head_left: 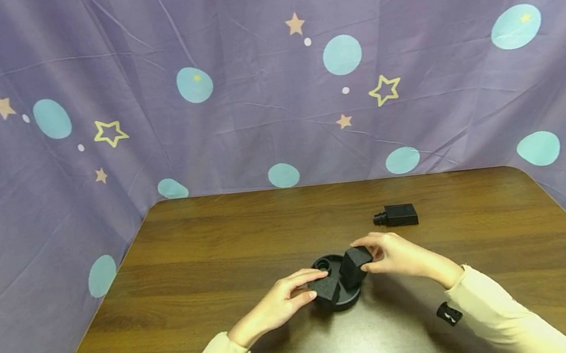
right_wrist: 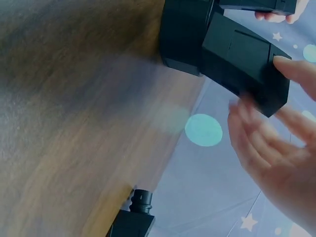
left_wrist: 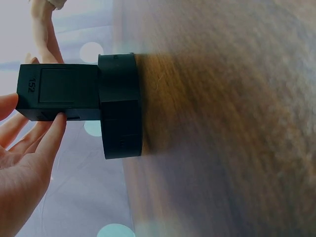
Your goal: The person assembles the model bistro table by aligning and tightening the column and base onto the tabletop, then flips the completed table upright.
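Note:
A round black base (head_left: 347,302) stands on the table with two black rectangular blocks on it and a round socket (head_left: 323,264) showing at its far left. My left hand (head_left: 282,300) holds the left block (head_left: 325,288) between thumb and fingers. That block (left_wrist: 59,86), marked 152, stands upright on the base (left_wrist: 121,131) in the left wrist view. With thumb and fingers on opposite sides, my right hand (head_left: 400,254) grips the right block (head_left: 354,266). In the right wrist view this block (right_wrist: 242,61) leans outward from the base (right_wrist: 185,37); its lower end is hidden.
Behind the right hand a third black block (head_left: 401,214) lies on the wooden table (head_left: 213,233), its ribbed round plug pointing left. A purple patterned curtain (head_left: 259,105) hangs along the table's far edge and sides. Black straps with small devices sit at both wrists.

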Demonstrator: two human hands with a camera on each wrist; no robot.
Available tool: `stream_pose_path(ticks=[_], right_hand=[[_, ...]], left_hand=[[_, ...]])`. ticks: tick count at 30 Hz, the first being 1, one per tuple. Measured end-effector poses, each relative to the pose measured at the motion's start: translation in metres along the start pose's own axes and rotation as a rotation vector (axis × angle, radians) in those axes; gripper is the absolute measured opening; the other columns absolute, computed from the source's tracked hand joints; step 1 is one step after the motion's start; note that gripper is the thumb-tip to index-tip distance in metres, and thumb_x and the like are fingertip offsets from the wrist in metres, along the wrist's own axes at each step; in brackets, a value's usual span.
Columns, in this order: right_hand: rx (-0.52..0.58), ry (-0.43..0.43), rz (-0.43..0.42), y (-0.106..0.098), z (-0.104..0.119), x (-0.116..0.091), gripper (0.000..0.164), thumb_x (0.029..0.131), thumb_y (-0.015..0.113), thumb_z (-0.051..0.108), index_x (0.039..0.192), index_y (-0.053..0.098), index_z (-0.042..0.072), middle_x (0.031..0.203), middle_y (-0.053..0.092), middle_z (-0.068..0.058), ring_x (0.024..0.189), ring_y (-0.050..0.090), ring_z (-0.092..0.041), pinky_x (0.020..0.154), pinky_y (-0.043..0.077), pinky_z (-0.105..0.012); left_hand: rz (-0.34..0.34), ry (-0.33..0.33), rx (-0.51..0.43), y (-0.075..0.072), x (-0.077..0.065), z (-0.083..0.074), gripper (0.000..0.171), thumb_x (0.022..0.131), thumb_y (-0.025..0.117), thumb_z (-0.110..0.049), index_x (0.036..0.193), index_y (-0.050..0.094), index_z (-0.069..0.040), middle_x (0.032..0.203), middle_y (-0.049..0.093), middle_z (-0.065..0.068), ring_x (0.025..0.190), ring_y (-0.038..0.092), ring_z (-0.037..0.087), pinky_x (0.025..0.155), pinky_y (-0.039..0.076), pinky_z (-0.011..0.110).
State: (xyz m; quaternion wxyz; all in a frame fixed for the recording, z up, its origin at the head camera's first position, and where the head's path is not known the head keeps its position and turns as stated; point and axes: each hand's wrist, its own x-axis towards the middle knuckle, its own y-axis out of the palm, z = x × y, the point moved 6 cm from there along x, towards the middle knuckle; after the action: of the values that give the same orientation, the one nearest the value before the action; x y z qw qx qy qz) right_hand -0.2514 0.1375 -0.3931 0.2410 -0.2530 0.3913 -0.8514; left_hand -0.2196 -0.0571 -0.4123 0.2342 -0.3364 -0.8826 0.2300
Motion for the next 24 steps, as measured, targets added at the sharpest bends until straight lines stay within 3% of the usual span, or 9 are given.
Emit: stream_pose_path(ticks=[4,9,24], right_hand=[[-0.069,0.014,-0.056,-0.0013,0.0036,-0.0009,0.037,0.074,0.07,0.018,0.104,0.062,0.0,0.095,0.062,-0.004,0.08,0.058,-0.015,0.069,0.051,-0.031],[-0.089,0.047,-0.093,-0.0004,0.0064,-0.0021,0.037,0.072,0.072,0.022,0.101,0.063,0.001,0.085,0.062,0.0,0.072,0.058,-0.012,0.065,0.05,-0.029],[-0.122,0.072,-0.18,0.0013,0.0082,-0.0071,0.036,0.07,0.074,0.024,0.098,0.064,0.004,0.083,0.061,0.003,0.069,0.054,-0.007,0.061,0.047,-0.022]], left_hand=[[-0.002,0.006,0.008,0.0,0.0001,-0.001,0.036,0.089,0.051,-0.013,0.122,0.05,0.001,0.125,0.05,0.011,0.12,0.039,0.031,0.101,0.031,0.037],[-0.005,0.02,0.015,0.0002,-0.0001,-0.0027,0.035,0.09,0.05,-0.014,0.122,0.05,0.001,0.124,0.05,0.011,0.119,0.04,0.03,0.1,0.032,0.037],[-0.013,0.024,0.001,-0.0021,-0.0014,-0.0011,0.035,0.09,0.049,-0.01,0.123,0.049,0.0,0.126,0.048,0.017,0.12,0.039,0.033,0.097,0.036,0.033]])
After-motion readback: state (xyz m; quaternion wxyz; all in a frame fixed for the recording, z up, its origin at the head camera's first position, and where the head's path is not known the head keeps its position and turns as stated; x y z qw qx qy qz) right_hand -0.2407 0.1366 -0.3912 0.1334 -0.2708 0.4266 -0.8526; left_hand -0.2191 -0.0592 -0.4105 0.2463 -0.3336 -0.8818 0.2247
